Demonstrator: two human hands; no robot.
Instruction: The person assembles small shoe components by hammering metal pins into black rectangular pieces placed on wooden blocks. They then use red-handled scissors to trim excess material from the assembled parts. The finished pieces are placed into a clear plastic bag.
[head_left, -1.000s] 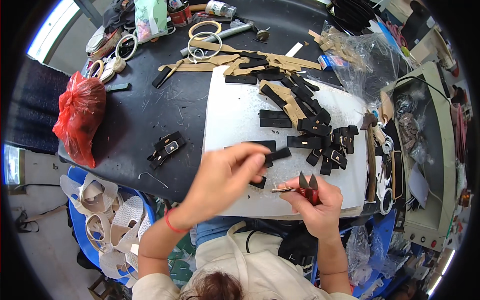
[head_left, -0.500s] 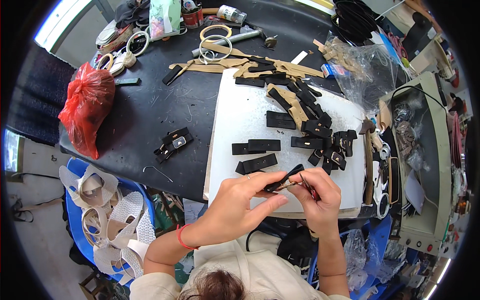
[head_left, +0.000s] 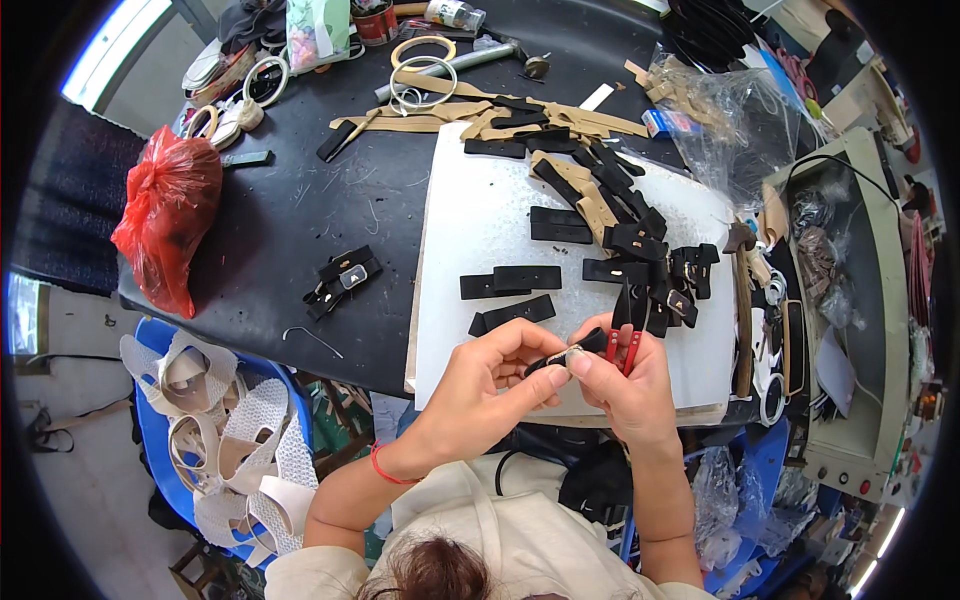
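Over the near edge of a white board, my left hand is closed on one end of a black strap with a small gold-coloured fitting on it. The thumb and forefinger of my right hand pinch the same strap near the fitting. Red-handled pliers stay tucked in my right hand, their dark jaws pointing away from me. Loose black straps lie just beyond my hands. A heap of black straps, some with metal buckles, sits to their right.
Several tan strips and rings lie at the back. Black straps with a buckle rest on the dark table, left of the board. A red plastic bag stands far left, above a blue bin of white woven pieces. A grey cabinet stands right.
The pliers have swung from the strap's fitting to pointing away within my right hand. My right thumb and forefinger now pinch the strap. The view has shifted slightly.
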